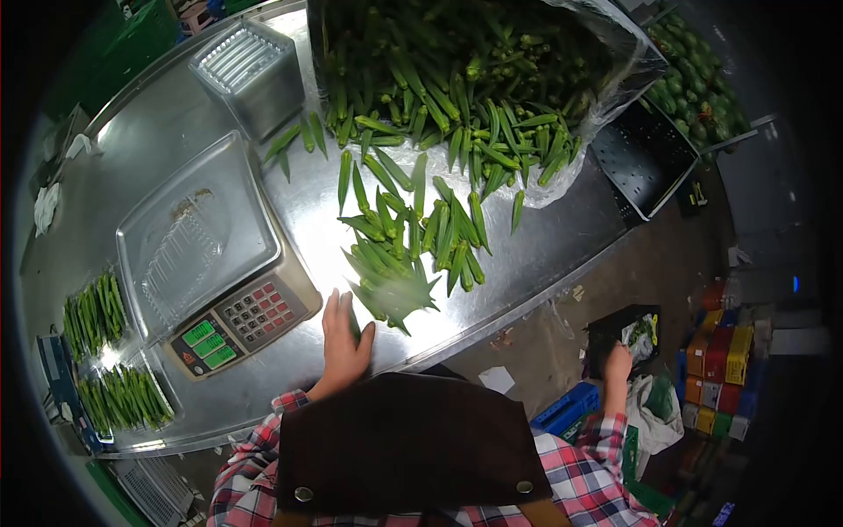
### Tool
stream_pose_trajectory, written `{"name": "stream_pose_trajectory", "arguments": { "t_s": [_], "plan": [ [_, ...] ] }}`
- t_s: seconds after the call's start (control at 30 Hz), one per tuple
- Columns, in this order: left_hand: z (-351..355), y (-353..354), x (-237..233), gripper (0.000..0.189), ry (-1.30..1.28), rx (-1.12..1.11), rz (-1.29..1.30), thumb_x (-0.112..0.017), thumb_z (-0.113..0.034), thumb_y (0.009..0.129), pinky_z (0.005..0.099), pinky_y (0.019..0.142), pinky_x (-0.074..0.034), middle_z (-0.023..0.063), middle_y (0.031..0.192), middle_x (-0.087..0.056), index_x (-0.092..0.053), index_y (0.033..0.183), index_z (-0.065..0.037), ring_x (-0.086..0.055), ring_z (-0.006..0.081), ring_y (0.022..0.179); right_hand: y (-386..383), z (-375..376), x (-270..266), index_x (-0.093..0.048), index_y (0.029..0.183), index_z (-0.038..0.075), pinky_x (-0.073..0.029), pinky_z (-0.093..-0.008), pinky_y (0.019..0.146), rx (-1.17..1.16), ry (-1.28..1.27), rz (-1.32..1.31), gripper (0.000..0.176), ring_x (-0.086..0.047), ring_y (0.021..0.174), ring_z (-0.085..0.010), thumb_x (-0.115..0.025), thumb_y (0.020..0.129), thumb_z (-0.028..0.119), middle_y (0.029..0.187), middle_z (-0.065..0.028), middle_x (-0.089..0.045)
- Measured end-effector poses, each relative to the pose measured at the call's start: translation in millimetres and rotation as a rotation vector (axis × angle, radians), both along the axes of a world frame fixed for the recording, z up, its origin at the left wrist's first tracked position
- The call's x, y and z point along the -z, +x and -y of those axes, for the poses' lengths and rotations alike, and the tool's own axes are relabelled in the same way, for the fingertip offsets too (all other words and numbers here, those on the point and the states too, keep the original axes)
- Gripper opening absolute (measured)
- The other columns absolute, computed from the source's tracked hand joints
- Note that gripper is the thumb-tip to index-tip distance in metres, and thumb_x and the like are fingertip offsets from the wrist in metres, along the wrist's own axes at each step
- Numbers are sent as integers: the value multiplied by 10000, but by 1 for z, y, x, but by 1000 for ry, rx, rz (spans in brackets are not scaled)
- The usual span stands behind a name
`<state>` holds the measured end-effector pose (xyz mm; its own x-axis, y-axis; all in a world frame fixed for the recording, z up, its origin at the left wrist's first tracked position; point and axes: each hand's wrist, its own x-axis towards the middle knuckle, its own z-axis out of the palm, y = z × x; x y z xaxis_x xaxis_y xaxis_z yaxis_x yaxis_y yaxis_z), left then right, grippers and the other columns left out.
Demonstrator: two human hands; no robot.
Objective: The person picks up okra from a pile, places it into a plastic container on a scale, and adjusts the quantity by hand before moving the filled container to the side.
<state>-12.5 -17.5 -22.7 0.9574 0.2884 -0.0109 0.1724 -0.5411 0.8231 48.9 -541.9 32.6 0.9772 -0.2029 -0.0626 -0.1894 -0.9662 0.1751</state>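
Observation:
My left hand (345,341) rests at the steel table's front edge, fingers stretched out and thumb apart, with dark green showing between thumb and forefinger. Just beyond it lies a loose pile of okra (395,277). A scale (255,321) with a clear-covered platform stands left of this hand. More okra (439,79) spills from a plastic-lined crate at the back. My right hand (617,362) is low at the right, off the table, by a black container (650,351) with something green and clear plastic in it; its fingertips are too small to make out.
Stacked clear trays (246,66) stand behind the scale. Two packs of okra (95,316) (125,397) lie at the far left. An empty black crate (645,154) is at the table's right end. Blue crate (566,408), white bag (654,417) and coloured boxes (720,369) are lower right.

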Motion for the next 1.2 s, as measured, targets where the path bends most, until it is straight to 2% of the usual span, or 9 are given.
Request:
{"name": "stream_pose_trajectory", "arguments": {
  "t_s": [0.03, 0.1, 0.13, 0.17, 0.37, 0.47, 0.6, 1.07, 1.2],
  "plan": [
    [1, -4, 0, 594, -8, -18, 6, -614, -118, 782, 419, 1053, -237, 259, 1371, -282, -356, 1300, 15, -290, 390, 1268, -4, 8, 9, -575, 1042, -38, -505, -316, 687, -72, -45, 100, 285, -637, 794, -245, -613, 804, 114, 879, -163, -639],
    [1, -11, -1, 590, 36, 3, -8, -621, -123, 776, 425, 1051, -236, 256, 1372, -285, -370, 1294, 8, -287, 387, 1272, 17, -93, -26, -594, 1006, -28, -494, -335, 735, 383, 930, 73, 234, -632, 840, -309, -584, 812, 103, 929, -207, -631],
    [-1, -13, -2, 588, 63, 16, -13, -625, -126, 774, 428, 1050, -236, 254, 1373, -286, -377, 1291, 4, -286, 386, 1275, 21, -135, -24, -601, 999, -21, -488, -337, 756, 192, 901, 103, 216, -625, 846, -324, -562, 829, 107, 912, -208, -630],
    [-2, -14, -3, 587, 89, 27, -14, -629, -128, 771, 431, 1049, -235, 252, 1373, -287, -383, 1288, 0, -284, 385, 1277, 25, -173, -11, -617, 987, -1, -486, -281, 700, -181, 784, 185, 192, -623, 763, -168, -580, 841, 118, 850, -116, -651],
    [7, 59, -8, 536, 425, 403, 84, -602, -191, 799, 478, 1026, -254, 172, 1368, -338, -413, 1268, -13, -286, 351, 1280, 89, -370, 19, -604, 972, -7, -443, -363, 821, -772, 1277, -111, 181, -564, 928, -328, -539, 811, 45, 985, -182, -588],
    [1, 51, -2, 538, 450, 442, 49, -596, -240, 812, 477, 1024, -258, 147, 1387, -327, -421, 1272, -22, -274, 319, 1300, 119, -372, 52, -602, 961, -6, -436, -387, 828, -1045, 924, 66, 181, -548, 942, -338, -510, 809, 29, 1006, -195, -566],
    [-9, 18, -15, 516, 406, 435, 61, -605, -195, 792, 482, 1018, -273, 154, 1378, -340, -439, 1253, -33, -296, 323, 1288, 120, -363, 28, -631, 954, 34, -464, -379, 804, -740, 571, 192, 213, -558, 935, -304, -605, 743, 44, 1050, -137, -568],
    [-21, -1, -6, 504, 302, 347, 143, -613, -88, 762, 460, 1016, -292, 202, 1366, -325, -460, 1241, -55, -339, 369, 1248, 116, -395, 72, -574, 815, -14, -470, -417, 667, -724, 775, 17, 142, -574, 744, -342, -555, 824, 127, 828, -196, -558],
    [-30, -26, -9, 557, 249, 224, 128, -649, -100, 739, 456, 1005, -310, 234, 1343, -326, -444, 1253, -39, -349, 398, 1222, 101, -342, 26, -596, 874, -14, -468, -370, 665, -357, 1124, -140, 127, -595, 747, -328, -580, 805, 92, 791, -193, -601]
  ]
}}
